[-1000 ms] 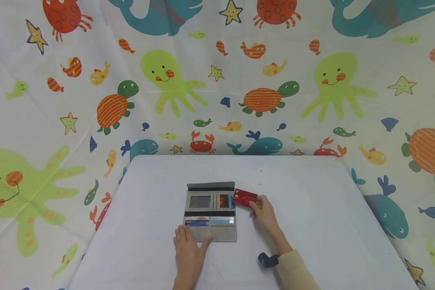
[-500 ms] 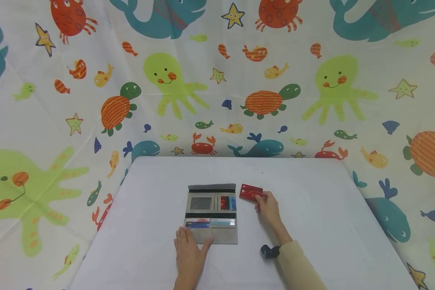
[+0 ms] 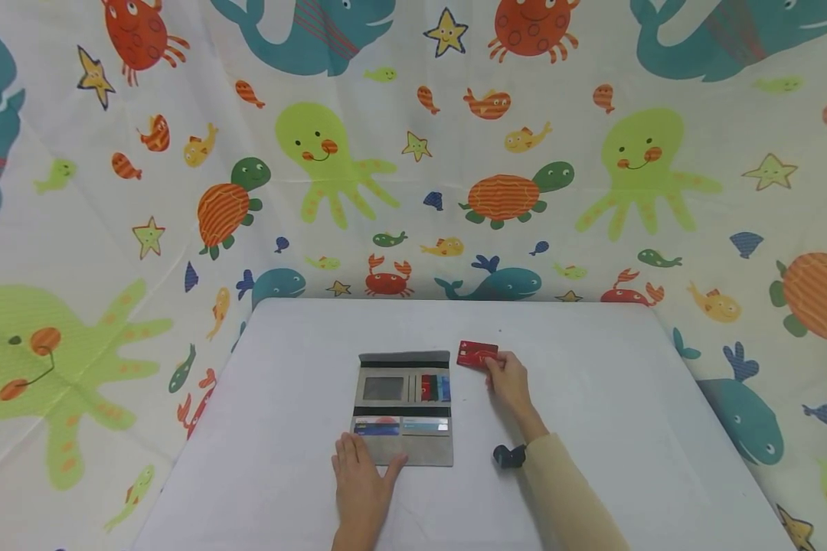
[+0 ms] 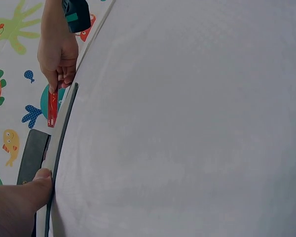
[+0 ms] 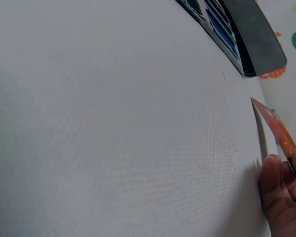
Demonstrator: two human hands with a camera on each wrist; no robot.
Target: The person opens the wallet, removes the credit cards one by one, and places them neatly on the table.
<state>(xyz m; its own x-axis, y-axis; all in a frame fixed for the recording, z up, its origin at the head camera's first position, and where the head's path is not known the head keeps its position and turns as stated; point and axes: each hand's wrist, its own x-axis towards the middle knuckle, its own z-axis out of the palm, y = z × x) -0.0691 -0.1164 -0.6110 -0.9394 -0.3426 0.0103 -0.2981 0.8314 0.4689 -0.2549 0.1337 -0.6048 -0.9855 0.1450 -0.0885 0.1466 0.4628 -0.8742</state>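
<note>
An unfolded grey wallet point(image 3: 427, 451) lies on the table, with bank cards point(image 3: 377, 426) in its lower slots and more cards point(image 3: 433, 388) upright in the upper right slots. On its near left corner rests my left hand point(image 3: 361, 490), fingers straight and thumb spread along the near edge. To the right of the wallet's far part, my right hand point(image 3: 511, 386) pinches a red bank card point(image 3: 477, 353) by its right end. The right wrist view has this red card point(image 5: 276, 126) tilted, apart from the wallet point(image 5: 256, 39). In the left wrist view my thumb point(image 4: 42, 185) touches the wallet's edge.
A white table point(image 3: 282, 367) carries the wallet. Behind and beside it hangs a cloth point(image 3: 400, 176) printed with sea animals. A small black device point(image 3: 508, 457) sits at the right wrist, by the beige sleeve point(image 3: 568, 490).
The red card, at the wallet's upper right edge a second ago, has moved right and farther back with my right hand. My left hand stays on the wallet. The head view has shifted slightly.
</note>
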